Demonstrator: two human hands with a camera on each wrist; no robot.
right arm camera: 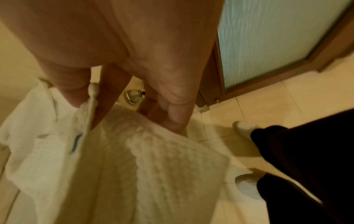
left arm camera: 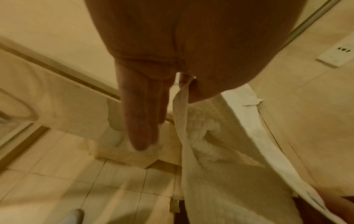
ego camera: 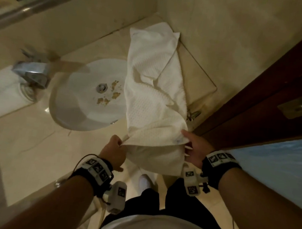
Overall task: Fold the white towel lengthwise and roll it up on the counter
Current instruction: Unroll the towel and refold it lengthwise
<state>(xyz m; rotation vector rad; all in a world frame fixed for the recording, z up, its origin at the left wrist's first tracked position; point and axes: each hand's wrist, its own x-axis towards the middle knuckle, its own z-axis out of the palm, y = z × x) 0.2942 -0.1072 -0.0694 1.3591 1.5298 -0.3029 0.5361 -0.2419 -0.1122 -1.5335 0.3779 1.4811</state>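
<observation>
The white towel point(ego camera: 154, 88) lies lengthwise on the beige counter point(ego camera: 31, 148), from the back corner toward me, partly over the sink's right rim. Its near end hangs past the counter's front edge. My left hand point(ego camera: 113, 150) pinches the towel's near left corner. My right hand point(ego camera: 192, 148) pinches the near right corner beside a small blue label. In the left wrist view the towel point(left arm camera: 220, 159) hangs from my left hand point(left arm camera: 184, 80); the other fingers point down. In the right wrist view my right hand point(right arm camera: 90, 97) pinches the towel point(right arm camera: 145, 159) hem.
A white sink point(ego camera: 85, 96) with brown specks near its drain sits left of the towel, a chrome tap point(ego camera: 32, 74) behind it. A dark wooden door point(ego camera: 270, 86) with frosted glass stands close on the right. My legs and white shoes point(right arm camera: 247, 184) are on the tiled floor.
</observation>
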